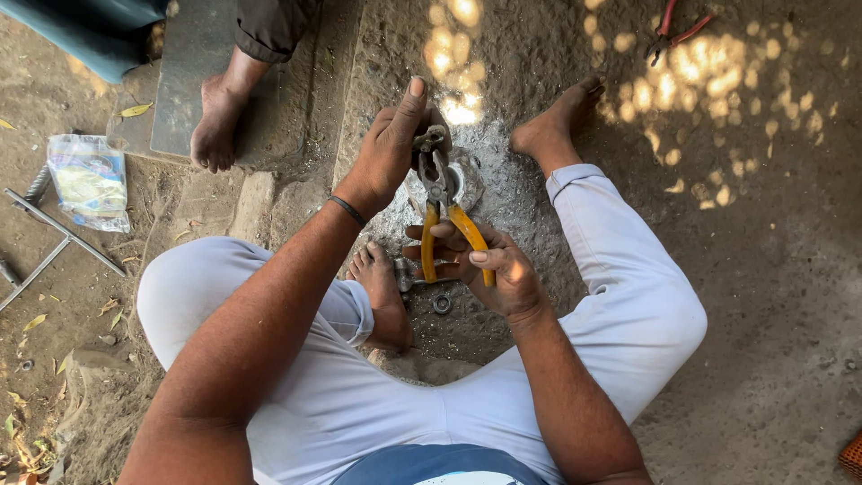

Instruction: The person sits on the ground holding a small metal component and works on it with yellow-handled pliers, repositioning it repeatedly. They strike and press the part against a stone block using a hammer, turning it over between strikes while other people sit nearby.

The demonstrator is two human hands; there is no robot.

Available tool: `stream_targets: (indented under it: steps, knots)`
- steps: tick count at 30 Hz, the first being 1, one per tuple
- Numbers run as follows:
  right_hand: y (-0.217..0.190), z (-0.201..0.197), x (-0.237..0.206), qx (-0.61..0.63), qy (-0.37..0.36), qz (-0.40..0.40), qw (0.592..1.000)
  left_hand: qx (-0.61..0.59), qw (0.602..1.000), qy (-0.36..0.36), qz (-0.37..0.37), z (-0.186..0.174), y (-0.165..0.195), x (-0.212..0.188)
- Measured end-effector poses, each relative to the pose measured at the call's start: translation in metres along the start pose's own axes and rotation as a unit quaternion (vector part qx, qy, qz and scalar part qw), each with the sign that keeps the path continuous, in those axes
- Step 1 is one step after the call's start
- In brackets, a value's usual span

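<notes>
Clamped round the yellow handles of the pliers (446, 235), your right hand (496, 269) squeezes them so the jaws bite a small metal part (432, 140). Your left hand (393, 144) closes on that same part from above, thumb raised, steadying it against the pull (what exactly the part is, I cannot tell). You hold it all low over the dirt between your knees, likely for a braced grip. Just below your right hand a small ring (442, 304) lies by your foot (382, 292). Red-handled pliers (673, 27) sit well apart at top right; a plastic bag (88, 180) and metal rods (54, 238) lie at left, near another person's foot (218, 121).
</notes>
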State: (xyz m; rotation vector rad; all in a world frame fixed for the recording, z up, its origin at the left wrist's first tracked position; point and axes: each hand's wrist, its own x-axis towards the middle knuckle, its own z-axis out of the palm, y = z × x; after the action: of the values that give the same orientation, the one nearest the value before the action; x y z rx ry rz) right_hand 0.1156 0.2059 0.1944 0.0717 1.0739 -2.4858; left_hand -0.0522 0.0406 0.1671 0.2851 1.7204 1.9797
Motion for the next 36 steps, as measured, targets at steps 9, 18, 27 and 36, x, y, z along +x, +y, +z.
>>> stream_targets:
  steps: [9, 18, 27, 36]
  knots:
    - [0.004, 0.001, -0.001, 0.030, 0.009, 0.009, 0.999, 0.038, 0.999, 0.006, 0.014, 0.004, -0.001, -0.002]
    - [0.005, 0.001, 0.000, 0.034, 0.011, 0.027, 0.999, 0.072, 0.996, 0.000, 0.054, 0.000, -0.004, -0.002]
    - [0.010, -0.005, -0.001, 0.047, 0.014, 0.009, 0.999, 0.057, 0.995, -0.035, 0.069, 0.004, 0.004, 0.000]
    - [0.027, 0.020, -0.009, 0.117, -0.039, 0.029, 0.992, -0.010, 0.997, -0.068, 0.021, -0.014, 0.026, -0.002]
